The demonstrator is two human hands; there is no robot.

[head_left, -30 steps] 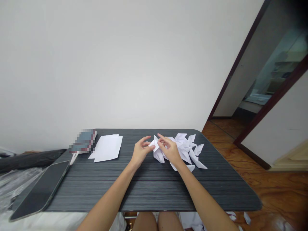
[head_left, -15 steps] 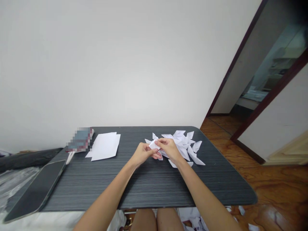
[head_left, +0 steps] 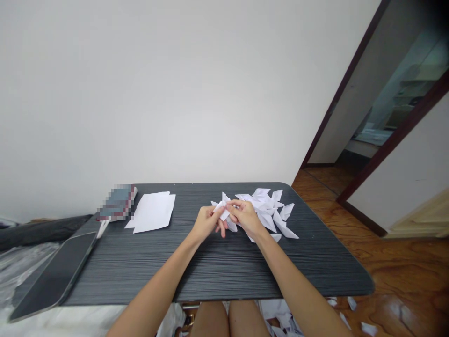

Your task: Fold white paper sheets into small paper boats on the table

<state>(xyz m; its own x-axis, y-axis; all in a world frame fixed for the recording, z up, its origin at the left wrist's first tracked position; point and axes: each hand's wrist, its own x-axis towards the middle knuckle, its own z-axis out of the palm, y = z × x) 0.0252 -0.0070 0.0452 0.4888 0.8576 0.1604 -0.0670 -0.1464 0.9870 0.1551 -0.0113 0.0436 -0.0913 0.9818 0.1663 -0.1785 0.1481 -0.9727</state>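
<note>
A small folded piece of white paper is held between my two hands, above the middle of the dark table. My left hand pinches its left side between thumb and fingers, with the lower fingers curled under it. From the right, my right hand grips the paper with thumb and forefinger. Several folded white paper pieces lie in a loose pile behind and to the right of my right hand, which partly hides them.
White paper sheets lie left on the dark table. Beyond them is a blurred-out book-like object. A dark flat tablet-like panel sits at the left edge. Paper scraps are on the floor; a white wall stands behind.
The folded paper has turned in my fingers and now shows a more upright, pointed shape. My left fingers have shifted under it. The view has tilted very slightly.
</note>
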